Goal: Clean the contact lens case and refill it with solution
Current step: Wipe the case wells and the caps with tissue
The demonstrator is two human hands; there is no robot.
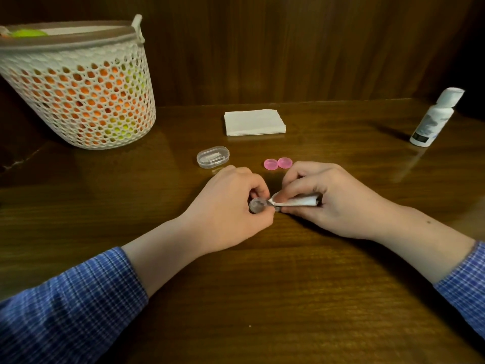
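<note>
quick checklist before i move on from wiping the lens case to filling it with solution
1. Lens case held steady: ok, left hand grips it.
2. Tissue on the second well: ok, right hand pinches the twisted tip there.
3. Wells dry and clean: cannot tell, too small to see.
4. Pink caps off and close by: ok, both lie on the table behind the hands.
5. Solution bottle ready: not ok, it stands capped at far right.
6. Spare tissues: ok, stacked behind the caps.

Dim warm light, glare on the table (341, 158), dark corners, wide-angle bending at edges
</note>
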